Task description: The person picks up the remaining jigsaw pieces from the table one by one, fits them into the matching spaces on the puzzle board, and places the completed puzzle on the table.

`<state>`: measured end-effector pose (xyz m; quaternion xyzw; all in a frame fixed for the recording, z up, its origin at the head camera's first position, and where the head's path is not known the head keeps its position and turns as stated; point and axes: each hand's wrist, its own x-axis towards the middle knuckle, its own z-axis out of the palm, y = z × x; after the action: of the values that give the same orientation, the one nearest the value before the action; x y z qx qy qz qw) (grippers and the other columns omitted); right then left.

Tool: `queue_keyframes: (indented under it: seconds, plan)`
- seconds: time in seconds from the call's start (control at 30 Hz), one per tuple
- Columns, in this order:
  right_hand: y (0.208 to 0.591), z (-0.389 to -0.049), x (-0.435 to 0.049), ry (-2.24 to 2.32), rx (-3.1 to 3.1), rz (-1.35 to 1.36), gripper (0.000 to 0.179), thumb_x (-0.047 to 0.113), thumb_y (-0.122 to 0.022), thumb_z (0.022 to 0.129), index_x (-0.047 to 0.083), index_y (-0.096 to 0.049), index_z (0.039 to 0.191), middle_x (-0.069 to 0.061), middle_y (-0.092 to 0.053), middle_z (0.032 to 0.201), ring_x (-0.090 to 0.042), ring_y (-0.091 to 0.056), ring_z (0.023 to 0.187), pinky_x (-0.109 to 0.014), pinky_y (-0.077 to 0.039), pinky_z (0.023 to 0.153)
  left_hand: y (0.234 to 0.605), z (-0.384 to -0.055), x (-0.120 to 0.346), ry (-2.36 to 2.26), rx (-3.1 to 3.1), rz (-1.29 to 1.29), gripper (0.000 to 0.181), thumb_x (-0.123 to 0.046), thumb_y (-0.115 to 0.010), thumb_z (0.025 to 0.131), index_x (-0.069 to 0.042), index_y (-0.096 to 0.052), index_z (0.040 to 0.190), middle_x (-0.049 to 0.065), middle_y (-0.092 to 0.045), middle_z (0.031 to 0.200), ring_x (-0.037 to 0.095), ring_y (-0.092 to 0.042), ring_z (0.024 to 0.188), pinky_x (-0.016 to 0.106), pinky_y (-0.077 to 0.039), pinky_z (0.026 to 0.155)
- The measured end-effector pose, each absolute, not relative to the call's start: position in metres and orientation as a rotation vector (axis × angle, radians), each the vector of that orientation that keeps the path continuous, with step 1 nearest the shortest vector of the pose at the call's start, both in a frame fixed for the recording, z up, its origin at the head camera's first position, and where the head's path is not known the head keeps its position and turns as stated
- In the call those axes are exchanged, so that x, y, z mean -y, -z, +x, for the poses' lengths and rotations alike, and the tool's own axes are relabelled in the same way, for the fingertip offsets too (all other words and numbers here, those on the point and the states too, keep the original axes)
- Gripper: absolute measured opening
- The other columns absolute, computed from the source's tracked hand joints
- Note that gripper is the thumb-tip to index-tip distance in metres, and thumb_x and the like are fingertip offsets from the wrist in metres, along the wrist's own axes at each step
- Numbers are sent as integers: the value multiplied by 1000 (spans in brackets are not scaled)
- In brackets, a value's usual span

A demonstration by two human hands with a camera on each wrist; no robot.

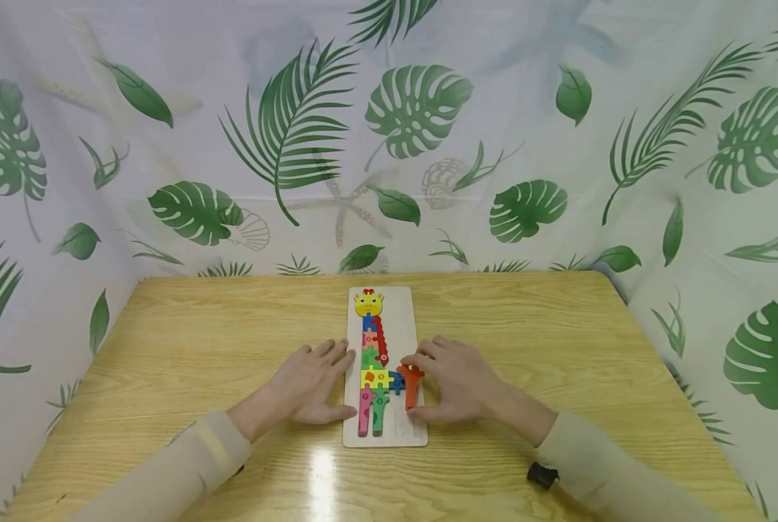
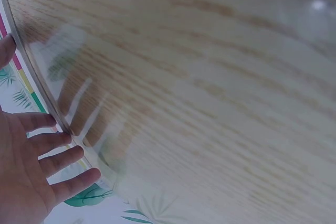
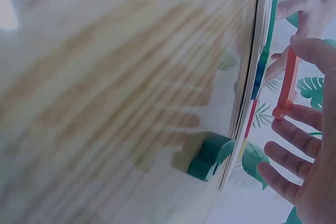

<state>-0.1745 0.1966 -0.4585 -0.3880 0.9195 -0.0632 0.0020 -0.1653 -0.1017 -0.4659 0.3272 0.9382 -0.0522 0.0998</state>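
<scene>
A giraffe puzzle board (image 1: 398, 312) lies upright on the table, with a yellow giraffe head (image 1: 368, 303) at its top. Coloured pieces fill the neck, body and two legs. My right hand (image 1: 460, 380) pinches an orange puzzle piece (image 1: 411, 384) between thumb and index finger, above the board's right side by the blue piece (image 1: 396, 381). From the right wrist view the orange piece (image 3: 287, 85) appears raised off the board. My left hand (image 1: 307, 384) rests at the board's left edge, fingers spread and fairly straight, thumb near the pink leg piece (image 1: 365, 412).
A dark green piece (image 3: 210, 157) sits on the wooden table (image 1: 232, 319) beside the board in the right wrist view; I cannot make it out in the head view. A leaf-patterned cloth (image 1: 428, 239) hangs behind the table and along both sides.
</scene>
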Motion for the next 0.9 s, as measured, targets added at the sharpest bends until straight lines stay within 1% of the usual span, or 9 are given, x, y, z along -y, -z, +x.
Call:
queue_keyframes:
  seconds: [0.4, 0.53, 0.73, 0.9]
  plan:
    - [461, -170, -188, 175, -2840, -1251, 71, 74, -73, 81, 26, -71, 133, 6, -67, 114, -10, -53, 97, -27, -49, 80, 468, -165, 102, 152, -2776, 966, 98, -80, -47, 94, -9, -41, 162, 16, -41, 169, 38, -48, 152, 52, -51, 113]
    - [461, -170, -186, 181, -2827, -1254, 71, 74, -73, 81, 25, -70, 133, 7, -67, 113, -10, -52, 97, -27, -48, 80, 468, -165, 102, 150, -2780, 961, 98, -79, -48, 94, -9, -42, 162, 16, -42, 169, 38, -48, 152, 52, -51, 113]
    - [462, -169, -185, 164, -2789, -1275, 69, 72, -72, 82, 25, -71, 133, 6, -67, 113, -11, -51, 95, -26, -47, 76, 467, -165, 102, 161, -2780, 963, 98, -79, -47, 94, -9, -42, 162, 16, -42, 168, 37, -48, 152, 51, -51, 113]
    - [463, -167, -183, 158, -2768, -1288, 69, 71, -73, 83, 24, -71, 132, 6, -68, 112, -11, -51, 93, -26, -47, 77, 467, -165, 102, 164, -2772, 959, 97, -79, -46, 94, -9, -41, 162, 16, -42, 169, 37, -48, 152, 51, -51, 114]
